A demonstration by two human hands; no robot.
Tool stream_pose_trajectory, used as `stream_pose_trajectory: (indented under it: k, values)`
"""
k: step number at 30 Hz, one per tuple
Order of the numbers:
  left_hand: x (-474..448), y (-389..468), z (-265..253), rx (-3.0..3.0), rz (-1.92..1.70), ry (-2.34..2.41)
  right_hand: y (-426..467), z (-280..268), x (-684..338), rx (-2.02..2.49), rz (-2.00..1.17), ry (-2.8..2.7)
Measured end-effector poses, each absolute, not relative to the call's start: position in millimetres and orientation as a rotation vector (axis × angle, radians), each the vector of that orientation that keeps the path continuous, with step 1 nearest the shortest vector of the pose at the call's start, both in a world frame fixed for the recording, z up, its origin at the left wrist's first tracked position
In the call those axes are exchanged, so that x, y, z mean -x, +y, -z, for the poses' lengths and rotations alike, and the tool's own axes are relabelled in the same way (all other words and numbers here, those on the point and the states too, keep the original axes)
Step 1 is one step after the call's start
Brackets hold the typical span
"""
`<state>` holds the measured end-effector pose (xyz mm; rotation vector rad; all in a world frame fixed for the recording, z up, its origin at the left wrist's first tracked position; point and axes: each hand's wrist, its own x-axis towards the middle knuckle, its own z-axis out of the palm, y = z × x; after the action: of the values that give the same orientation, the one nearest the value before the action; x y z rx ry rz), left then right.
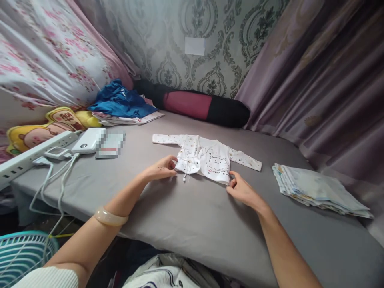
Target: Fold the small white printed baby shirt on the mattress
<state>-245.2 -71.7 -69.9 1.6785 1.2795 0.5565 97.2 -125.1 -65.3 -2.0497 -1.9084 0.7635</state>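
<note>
A small white baby shirt [214, 158] lies spread on the grey bed sheet, its sleeves stretched out to both sides. It carries a cartoon animal print on the right half and tiny motifs on the left half, with a tied string at the hem. My left hand [162, 168] pinches the lower left corner of the shirt, fingers closed on the cloth. At the lower right corner, my right hand [241, 189] grips the hem between thumb and fingers. A pale bangle [111, 217] circles my left forearm.
Folded cloths [319, 188] are stacked at right. On the left lie a power strip [39, 156], a white power bank [88, 141], cables and a yellow plush [42, 134]. Behind sit blue clothes [121, 100] and a black-and-maroon bolster [192, 105]. A teal basket [27, 252] stands below the bed edge.
</note>
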Motion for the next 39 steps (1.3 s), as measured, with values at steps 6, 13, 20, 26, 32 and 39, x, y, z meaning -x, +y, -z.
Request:
stream_pose_trajectory:
  k: [6,13,20,26,32,39]
  values:
    - [224,-78,81,-1.923,-0.692,1.627,-137,62,-62,2.354,-0.334,-1.828]
    - [226,-74,94,-2.249,-0.723,1.596,-139,63,-56,2.316,-0.233,-1.867]
    - [239,-68,96,-2.308,-0.573,1.618,-138,64,-68,2.320,-0.229,-1.885]
    - [247,-70,84,-2.328,-0.494,1.562,-141,66,-66,2.266,0.020,-1.980]
    - [207,-68,53,-2.340,-0.676,1.521,-144,48,-44,1.983,0.245,-2.338]
    - [136,-42,56,-1.944,-0.769,1.565,-106,40,10,1.831,-0.255,-2.320]
